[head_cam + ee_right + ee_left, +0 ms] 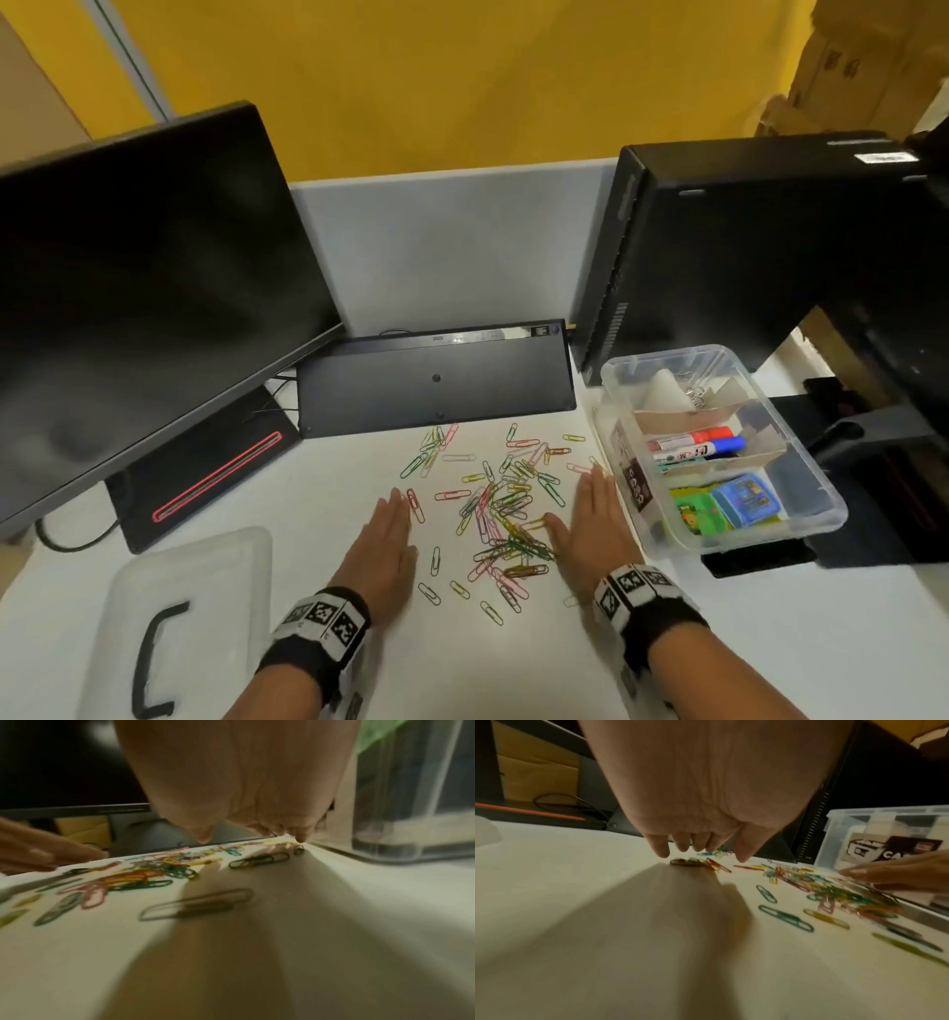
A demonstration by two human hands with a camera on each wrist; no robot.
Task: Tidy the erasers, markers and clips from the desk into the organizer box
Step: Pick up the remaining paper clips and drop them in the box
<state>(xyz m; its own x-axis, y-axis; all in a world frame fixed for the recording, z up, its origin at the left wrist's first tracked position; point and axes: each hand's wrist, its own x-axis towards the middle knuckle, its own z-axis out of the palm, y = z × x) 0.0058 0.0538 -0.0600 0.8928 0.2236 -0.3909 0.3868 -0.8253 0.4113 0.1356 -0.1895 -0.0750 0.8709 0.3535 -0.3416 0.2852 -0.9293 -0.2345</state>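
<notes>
Lots of bright paper clips (500,506) spread out on the white desk (287,493), most in a messy heap in the middle, some loose ones nearer the body. Left hand (386,547) flat on the desk at the left side of the heap, fingers straight and close together, holding nothing, fingertips (661,850) down by a red clip (415,506). Right hand (590,524) flat on the desk at the right side of the heap, fingers straight and together too, holding nothing, thumb touching the clips. Right hand just beside the clear organizer box (816,493) (box open, at the right of the desk). In the box: red and blue markers (693,446) lying in the middle part, green and blue erasers (726,506) in the near part, a white eraser (665,393) and some metal clips in the far part. Clear lid (190,606) with a black handle lying on the desk at the near left. Black keyboard (436,383) leaning up behind the clips, dark monitor (144,288) at the left, black computer case (744,246) behind the box.
</notes>
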